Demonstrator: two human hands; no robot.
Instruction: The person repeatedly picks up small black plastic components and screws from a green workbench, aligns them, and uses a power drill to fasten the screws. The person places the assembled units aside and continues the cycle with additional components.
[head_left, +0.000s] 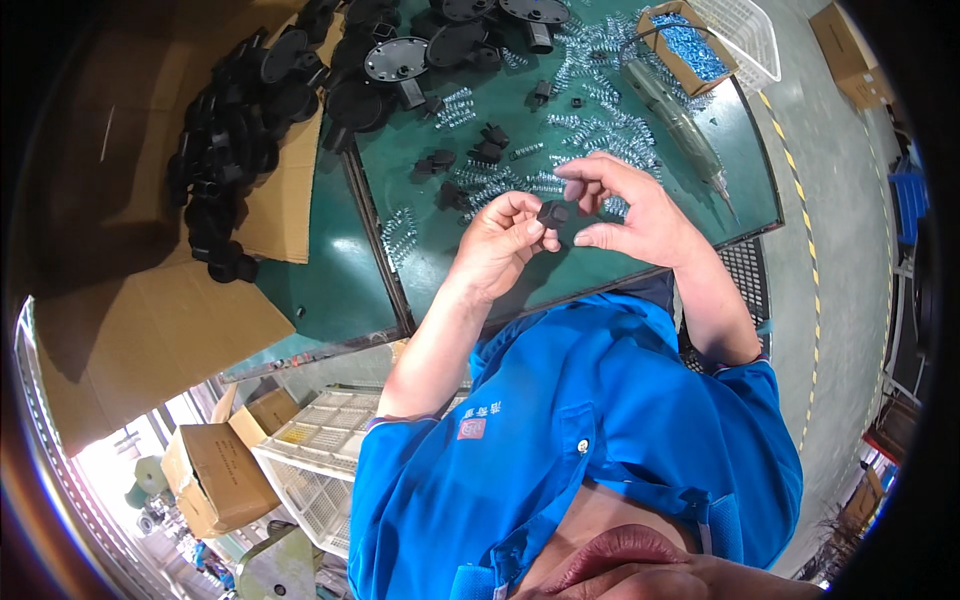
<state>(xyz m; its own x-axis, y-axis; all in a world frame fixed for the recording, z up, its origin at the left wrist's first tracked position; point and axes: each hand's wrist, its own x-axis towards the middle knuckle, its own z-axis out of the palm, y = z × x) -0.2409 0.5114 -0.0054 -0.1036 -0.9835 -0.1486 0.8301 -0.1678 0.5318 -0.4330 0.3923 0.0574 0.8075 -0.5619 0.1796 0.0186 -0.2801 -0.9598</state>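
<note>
Between the thumb and fingers of my left hand (500,243) is a small black plastic block (553,213), held above the near part of the green table (560,278). Just to its right hovers my right hand (640,212), thumb and fingers apart, with nothing visible between them. Loose metal springs (615,140) lie in heaps beyond both hands. More small black plastic parts (490,143) rest among the springs, left of the middle. A smaller group of springs (400,238) sits left of my left wrist.
Black round plates with stems (397,62) crowd the far left, many in an open cardboard box (270,215). A power screwdriver (680,125) lies at the right. Behind it stand a small box of blue screws (690,50) and a white basket (745,35).
</note>
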